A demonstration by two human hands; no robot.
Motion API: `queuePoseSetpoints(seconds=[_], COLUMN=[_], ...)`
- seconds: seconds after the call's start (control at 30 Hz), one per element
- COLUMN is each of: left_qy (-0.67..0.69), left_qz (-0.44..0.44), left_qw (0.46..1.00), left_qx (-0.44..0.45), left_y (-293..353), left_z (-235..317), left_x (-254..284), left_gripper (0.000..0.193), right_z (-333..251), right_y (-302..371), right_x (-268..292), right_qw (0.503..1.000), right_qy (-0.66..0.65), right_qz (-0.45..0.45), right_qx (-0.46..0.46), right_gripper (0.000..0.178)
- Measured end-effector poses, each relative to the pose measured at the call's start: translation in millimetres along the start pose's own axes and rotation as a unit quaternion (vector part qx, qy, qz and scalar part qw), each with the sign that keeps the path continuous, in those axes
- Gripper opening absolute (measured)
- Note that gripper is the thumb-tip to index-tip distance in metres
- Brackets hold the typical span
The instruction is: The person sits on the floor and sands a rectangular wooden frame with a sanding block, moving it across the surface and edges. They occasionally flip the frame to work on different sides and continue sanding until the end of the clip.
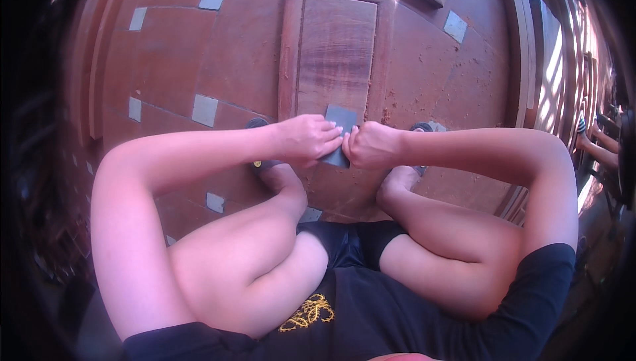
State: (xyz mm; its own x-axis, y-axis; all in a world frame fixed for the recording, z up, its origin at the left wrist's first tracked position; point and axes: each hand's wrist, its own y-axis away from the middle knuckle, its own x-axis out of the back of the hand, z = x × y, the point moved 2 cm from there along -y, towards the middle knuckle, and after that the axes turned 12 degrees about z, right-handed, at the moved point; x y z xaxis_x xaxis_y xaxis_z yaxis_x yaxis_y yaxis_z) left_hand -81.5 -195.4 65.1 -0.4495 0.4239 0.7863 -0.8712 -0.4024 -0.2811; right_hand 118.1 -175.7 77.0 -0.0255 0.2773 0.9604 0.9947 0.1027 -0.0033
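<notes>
Both hands, left hand (306, 140) and right hand (372, 147), pinch one dark sanding sheet (340, 121) against the wooden panel (334, 50) (dusty); uneven pressure could tear it.

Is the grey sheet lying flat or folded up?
Flat. The grey sheet lies spread on the wooden panel, pressed down by the left hand and right hand.

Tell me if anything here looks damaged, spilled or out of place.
Reddish sawdust lies scattered over the tiled floor right of the wooden panel. Both hands, left and right, hold a dark grey sheet. Nothing looks damaged.
</notes>
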Motion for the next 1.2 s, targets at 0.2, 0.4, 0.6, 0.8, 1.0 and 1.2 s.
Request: queuePoseSetpoints(seconds=[0.2,0.4,0.6,0.8,1.0,1.2], left_qy=[0.123,0.116,-0.103,-0.209,-0.234,-0.217], left_qz=[-0.025,0.119,0.143,-0.109,-0.135,-0.124], left_qw=[0.983,0.957,0.942,0.943,0.941,0.947], left_qx=[0.133,0.237,0.286,0.234,0.204,0.204], left_y=[-3,-45,-62,-35,-18,-19], left_z=[31,-11,-80,-83,-81,-83], left_x=[-3,23,39,8,0,0], left_gripper=[0.042,0.028,0.047,0.064,0.066,0.065], right_z=[-10,46,143,183,149,94], right_y=[2,19,83,73,55,58], right_x=[18,51,75,41,0,-22], right_qw=[0.954,0.905,0.675,0.630,0.608,0.544], right_qy=[-0.231,-0.233,-0.306,-0.300,-0.243,-0.342], right_qz=[-0.060,-0.072,0.232,0.344,0.360,0.355], right_qx=[-0.179,-0.349,-0.630,-0.629,-0.665,-0.679], right_gripper=[0.023,0.037,0.040,0.038,0.037,0.033])
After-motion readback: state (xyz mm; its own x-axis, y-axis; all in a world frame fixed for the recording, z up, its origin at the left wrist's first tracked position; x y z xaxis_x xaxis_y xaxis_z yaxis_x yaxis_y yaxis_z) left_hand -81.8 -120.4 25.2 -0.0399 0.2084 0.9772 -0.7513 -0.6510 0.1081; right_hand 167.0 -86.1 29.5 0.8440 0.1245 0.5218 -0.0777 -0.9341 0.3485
